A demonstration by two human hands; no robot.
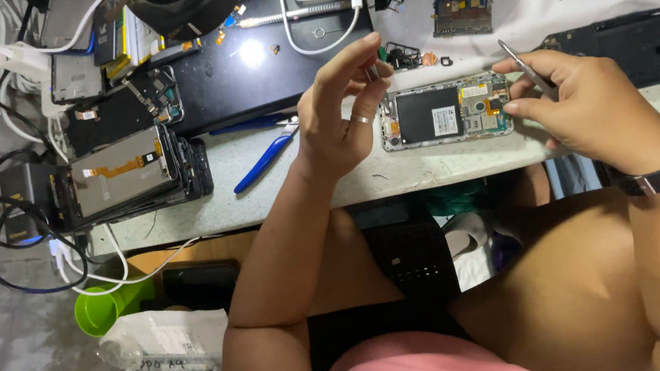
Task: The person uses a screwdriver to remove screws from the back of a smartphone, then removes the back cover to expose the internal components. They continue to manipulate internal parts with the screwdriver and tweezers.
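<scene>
An opened phone [445, 111] lies flat on the pale worktop [322, 182], back cover off, its long axis running left to right across the view, parallel to the table's near edge. The end with the small circuit parts points toward the right hand [581, 109]; the dark battery panel fills the middle.

The right hand rests just beside the phone's right end, thumb and forefinger pinched shut on thin metal tweezers [525, 70]. Their upper end slants up and to the left above the knuckles; the working tips are hidden behind the fingers, so whether they touch the phone cannot be told.

The left hand [338, 104] is raised above the phone's left end, a ring on one finger, thumb and fingers curled together on a tiny part [373, 67] that is too small to make out.

A blue-handled tool [267, 155] lies on the worktop left of that hand, and a stack of phone screens [123, 173] sits further left. A dark tray [639, 43] at the right is cut off by the frame.
</scene>
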